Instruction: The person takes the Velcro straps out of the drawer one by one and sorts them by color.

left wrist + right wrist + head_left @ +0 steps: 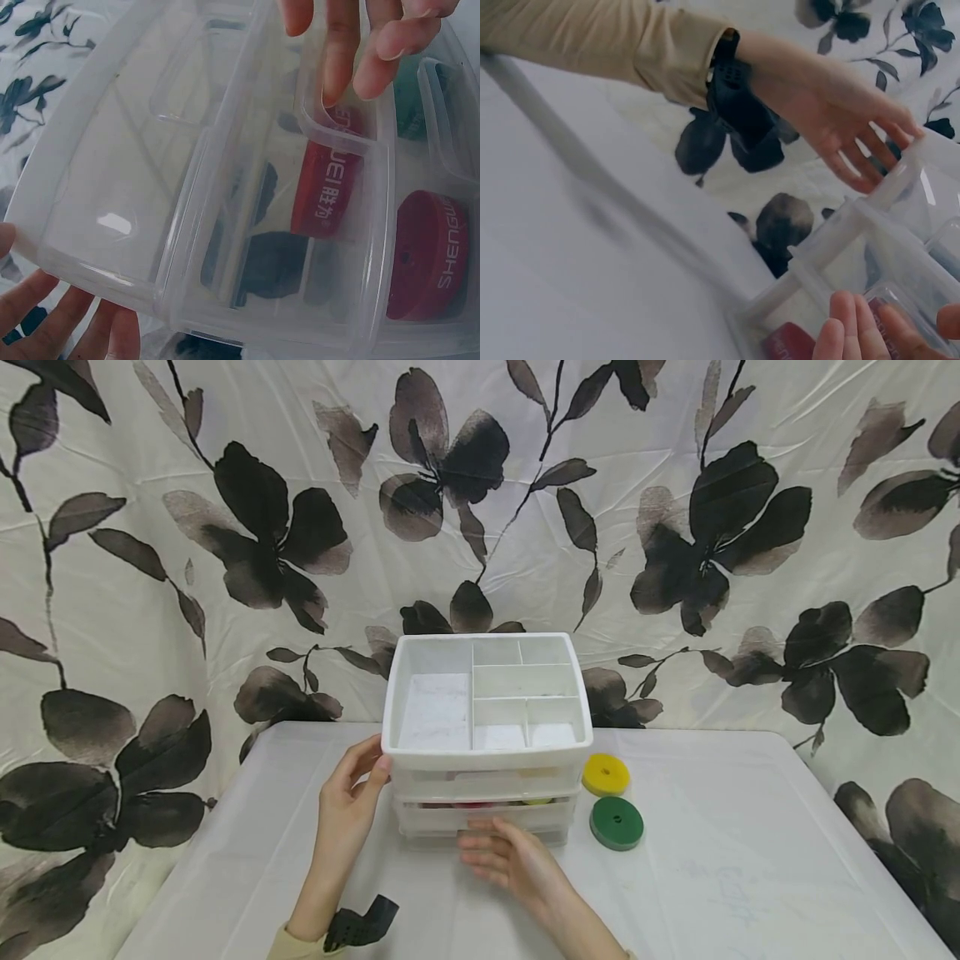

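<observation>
A white plastic drawer box point(487, 762) stands on the table, its top a divided tray and its front made of clear drawers. My left hand point(348, 797) touches its upper left corner, thumb at the front edge and fingertips against the side. Low in front, my right hand point(517, 864) reaches to the lower drawers with loosely extended fingers. In the left wrist view its fingertips overlap a drawer handle point(341, 139). Behind the clear fronts show a red disc point(326, 187) with white lettering, a second red disc point(427, 255) and something green point(410, 101).
A yellow disc point(606, 774) and a green disc point(617, 823), each with a small centre hole, lie right of the box. The white table point(735, 852) meets a floral curtain point(540, 527) at the back. A black strap point(363, 925) circles the left wrist.
</observation>
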Demonstrator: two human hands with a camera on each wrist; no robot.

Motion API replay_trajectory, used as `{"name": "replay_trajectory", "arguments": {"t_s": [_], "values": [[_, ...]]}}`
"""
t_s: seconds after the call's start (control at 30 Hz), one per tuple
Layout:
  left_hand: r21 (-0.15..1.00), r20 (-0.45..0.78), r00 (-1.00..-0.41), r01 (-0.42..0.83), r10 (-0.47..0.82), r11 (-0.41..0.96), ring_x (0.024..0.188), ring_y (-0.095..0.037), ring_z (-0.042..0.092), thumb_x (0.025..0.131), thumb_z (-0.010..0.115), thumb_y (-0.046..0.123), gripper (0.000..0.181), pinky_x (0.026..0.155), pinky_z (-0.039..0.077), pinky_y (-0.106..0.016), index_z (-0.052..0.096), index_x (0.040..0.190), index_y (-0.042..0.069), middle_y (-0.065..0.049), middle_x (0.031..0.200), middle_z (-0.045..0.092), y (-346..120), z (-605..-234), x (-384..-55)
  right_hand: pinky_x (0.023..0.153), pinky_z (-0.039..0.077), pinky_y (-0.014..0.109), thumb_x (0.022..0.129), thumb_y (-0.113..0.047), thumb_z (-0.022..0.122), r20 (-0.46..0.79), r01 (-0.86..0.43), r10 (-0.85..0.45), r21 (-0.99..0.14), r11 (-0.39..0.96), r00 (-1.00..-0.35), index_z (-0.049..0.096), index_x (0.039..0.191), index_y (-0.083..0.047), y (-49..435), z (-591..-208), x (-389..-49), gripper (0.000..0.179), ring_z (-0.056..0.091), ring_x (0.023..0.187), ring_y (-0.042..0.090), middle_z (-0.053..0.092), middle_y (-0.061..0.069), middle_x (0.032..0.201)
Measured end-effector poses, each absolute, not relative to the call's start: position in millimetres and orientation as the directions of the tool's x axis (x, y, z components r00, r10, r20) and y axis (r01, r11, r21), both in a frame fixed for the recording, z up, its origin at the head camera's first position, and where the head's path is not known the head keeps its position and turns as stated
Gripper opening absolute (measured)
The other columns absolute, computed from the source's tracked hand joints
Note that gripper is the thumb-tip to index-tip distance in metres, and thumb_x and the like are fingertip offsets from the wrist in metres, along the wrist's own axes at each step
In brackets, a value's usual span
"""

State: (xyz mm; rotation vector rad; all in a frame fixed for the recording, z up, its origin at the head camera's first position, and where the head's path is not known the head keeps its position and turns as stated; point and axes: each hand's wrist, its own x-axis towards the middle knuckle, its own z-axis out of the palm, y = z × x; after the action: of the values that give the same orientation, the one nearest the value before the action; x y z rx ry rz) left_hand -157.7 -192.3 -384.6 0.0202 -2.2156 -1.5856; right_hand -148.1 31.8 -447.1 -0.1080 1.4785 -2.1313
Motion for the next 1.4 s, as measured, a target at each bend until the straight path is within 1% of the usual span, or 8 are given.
{"name": "replay_trajectory", "arguments": {"t_s": [0.23, 0.47, 0.63, 0.77, 0.9, 1.2, 1.4], "values": [[0.910, 0.324, -0.914, 0.230, -0.246, 0.346, 0.103, 0.008, 0.055, 0.095, 0.061, 0.022, 0.037, 0.080, 0.050, -0.008, 0.057, 0.130, 0.012, -0.007, 0.124, 0.063, -193, -385, -157, 0.098, 0.051, 0.037, 0.103, -0.038, 0.037, -0.268, 0.414, -0.483, -0.883, -0.223, -0.833, 0.048, 0.137, 0.001, 35, -448, -140, 0.052, 0.067, 0.103, 0.018, 0.066, 0.014, 0.122], [0.914, 0.315, -0.919, 0.226, -0.237, 0.338, 0.105, 0.007, 0.055, 0.095, 0.061, 0.024, 0.037, 0.081, 0.050, -0.008, 0.057, 0.131, 0.014, -0.005, 0.125, 0.062, -193, -385, -157, 0.094, 0.053, 0.033, 0.103, -0.039, 0.035, -0.305, 0.440, -0.493, -0.879, -0.184, -0.815, 0.048, 0.137, 0.000, 40, -448, -129, 0.053, 0.067, 0.102, 0.017, 0.068, 0.011, 0.118], [0.917, 0.300, -0.927, 0.215, -0.226, 0.335, 0.106, 0.006, 0.054, 0.095, 0.062, 0.025, 0.039, 0.081, 0.050, -0.008, 0.056, 0.132, 0.015, -0.004, 0.127, 0.061, -194, -385, -157, 0.095, 0.053, 0.032, 0.103, -0.040, 0.037, -0.323, 0.464, -0.509, -0.868, -0.176, -0.798, 0.048, 0.136, 0.000, 45, -449, -121, 0.053, 0.067, 0.103, 0.019, 0.069, 0.009, 0.116], [0.917, 0.292, -0.930, 0.206, -0.225, 0.341, 0.106, 0.007, 0.054, 0.094, 0.062, 0.026, 0.040, 0.082, 0.049, -0.008, 0.056, 0.132, 0.015, -0.003, 0.127, 0.061, -194, -383, -156, 0.096, 0.053, 0.033, 0.102, -0.042, 0.039, -0.305, 0.459, -0.530, -0.869, -0.184, -0.791, 0.047, 0.137, 0.001, 47, -450, -117, 0.056, 0.067, 0.104, 0.019, 0.069, 0.010, 0.116], [0.916, 0.290, -0.930, 0.202, -0.225, 0.348, 0.105, 0.008, 0.054, 0.095, 0.061, 0.027, 0.040, 0.082, 0.049, -0.007, 0.056, 0.132, 0.015, -0.005, 0.127, 0.061, -194, -382, -155, 0.097, 0.052, 0.034, 0.103, -0.040, 0.038, -0.298, 0.454, -0.549, -0.874, -0.172, -0.781, 0.046, 0.138, 0.001, 48, -452, -112, 0.055, 0.067, 0.104, 0.019, 0.069, 0.009, 0.116], [0.919, 0.278, -0.937, 0.195, -0.212, 0.343, 0.105, 0.008, 0.053, 0.096, 0.060, 0.027, 0.040, 0.082, 0.048, -0.007, 0.054, 0.134, 0.015, -0.007, 0.131, 0.059, -194, -379, -153, 0.100, 0.051, 0.035, 0.104, -0.038, 0.037, -0.367, 0.497, -0.563, -0.863, -0.091, -0.741, 0.044, 0.140, 0.000, 49, -452, -102, 0.053, 0.065, 0.104, 0.018, 0.067, 0.009, 0.117], [0.921, 0.266, -0.940, 0.183, -0.213, 0.343, 0.106, 0.007, 0.053, 0.096, 0.059, 0.028, 0.040, 0.082, 0.048, -0.007, 0.054, 0.134, 0.016, -0.005, 0.130, 0.059, -194, -379, -154, 0.100, 0.051, 0.035, 0.102, -0.041, 0.040, -0.376, 0.518, -0.577, -0.850, -0.096, -0.725, 0.044, 0.141, 0.000, 49, -453, -98, 0.056, 0.066, 0.104, 0.017, 0.068, 0.008, 0.116]]}}
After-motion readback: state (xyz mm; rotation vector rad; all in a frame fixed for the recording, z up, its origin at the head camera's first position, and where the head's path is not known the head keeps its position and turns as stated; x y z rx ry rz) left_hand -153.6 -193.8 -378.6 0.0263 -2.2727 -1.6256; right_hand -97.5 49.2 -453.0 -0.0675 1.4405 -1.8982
